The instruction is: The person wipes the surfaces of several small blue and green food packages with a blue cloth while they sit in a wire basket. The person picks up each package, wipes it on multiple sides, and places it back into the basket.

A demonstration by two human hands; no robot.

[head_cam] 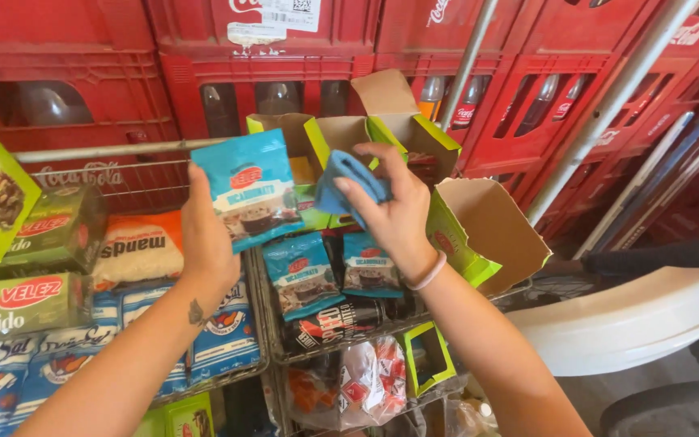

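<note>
Left hand (206,235) holding blue sachet (252,188): plastic film, slight sheen, faintly crinkled. Right hand (394,212) on blue cloth (349,184): soft, matt, folded. Green carton (446,202): glossy print outside, raw brown matt cardboard inside flaps. Wire shelf (260,307): thin grey metal rod, dull. Red crates (301,65): hard moulded plastic, scuffed, low sheen. Bottles (277,99) inside crates: clear, glassy glare. Grey poles (608,105): smooth metal, satin. White curved piece (633,320): smooth, semi-gloss plastic. Bracelet (430,272) on right wrist: pale, smooth.

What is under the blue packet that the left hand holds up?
Under the blue packet in the left hand, two similar packets stand in the wire basket. Their lower parts are hidden.
</note>
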